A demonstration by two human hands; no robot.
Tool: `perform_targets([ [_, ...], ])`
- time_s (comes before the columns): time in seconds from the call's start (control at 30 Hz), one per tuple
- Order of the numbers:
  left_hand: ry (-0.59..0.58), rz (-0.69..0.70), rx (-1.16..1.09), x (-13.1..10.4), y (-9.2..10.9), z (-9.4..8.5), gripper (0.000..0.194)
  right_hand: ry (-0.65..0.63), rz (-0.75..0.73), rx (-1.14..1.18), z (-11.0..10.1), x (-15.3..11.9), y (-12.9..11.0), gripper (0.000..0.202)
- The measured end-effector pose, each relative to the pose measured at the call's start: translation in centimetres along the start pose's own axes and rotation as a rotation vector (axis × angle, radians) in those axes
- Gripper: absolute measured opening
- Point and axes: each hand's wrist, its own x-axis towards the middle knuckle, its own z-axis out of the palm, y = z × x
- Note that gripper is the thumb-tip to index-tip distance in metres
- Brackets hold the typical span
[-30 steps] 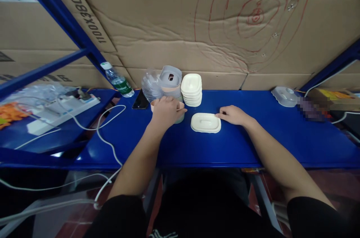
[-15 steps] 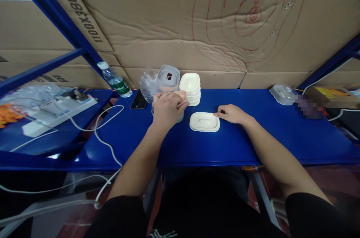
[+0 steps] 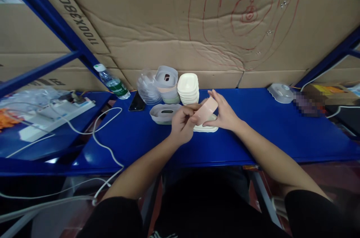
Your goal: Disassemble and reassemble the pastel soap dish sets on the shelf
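Both my hands hold a pink plastic shell (image 3: 207, 111), tilted above the table. My left hand (image 3: 182, 123) grips its near left end between thumb and fingers. My right hand (image 3: 226, 114) has its thumb and fingers around the right end. Beneath the shell lies a cream rounded tray-like piece (image 3: 206, 129), partly hidden by the hands. Left of my left hand sits a grey slotted plastic shell (image 3: 156, 114) on a green one. Behind stand a stack of cream pieces (image 3: 188, 86) and a stack topped by another grey slotted shell (image 3: 163, 80).
Nested clear plastic pieces (image 3: 147, 89) stand beside a black phone (image 3: 137, 102) and a water bottle (image 3: 115, 84). A white cable (image 3: 98, 138) loops over the left side, near a power strip (image 3: 57, 118). At the far right sits a clear plastic container (image 3: 281, 93).
My left hand has moved right from the shells, bringing the pink shell over the cream piece. My right hand has left the cream piece's edge and taken the pink shell's other end.
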Motion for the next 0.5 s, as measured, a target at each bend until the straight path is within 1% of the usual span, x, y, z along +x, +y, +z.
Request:
perform_targets([
  [0.07,0.038,-0.148,-0.103,-0.3,-0.5,0.5,0.042,-0.019,0.018,0.014,0.6,-0.2,-0.1,0.15],
  [0.1,0.066,-0.208,-0.148,-0.3,-0.8,0.5,0.044,-0.008,0.028,0.021,0.8,-0.3,-0.1,0.149],
  [0.2,0.179,-0.358,-0.241,0.2,-1.6,0.2,0.049,0.101,0.03,0.019,0.8,-0.7,-0.2,0.136],
  [0.27,0.226,-0.431,-0.247,0.7,-2.1,-0.2,0.05,0.211,0.009,0.021,0.2,-0.7,-0.3,0.121],
  [0.3,0.231,-0.458,-0.246,0.8,-2.3,-0.3,0.05,0.266,0.003,0.032,-0.1,-0.7,-0.3,0.111],
  [0.37,0.223,-0.495,-0.232,0.8,-2.8,-0.4,0.051,0.335,0.027,0.084,-0.7,-0.6,-0.2,0.086],
  [0.43,0.191,-0.522,-0.181,0.7,-3.1,-0.6,0.049,0.346,0.11,0.179,-1.1,-0.5,0.3,0.063],
  [0.5,0.122,-0.517,-0.069,0.5,-3.1,-1.0,0.045,0.324,0.213,0.293,-1.4,-0.6,1.0,0.052],
])
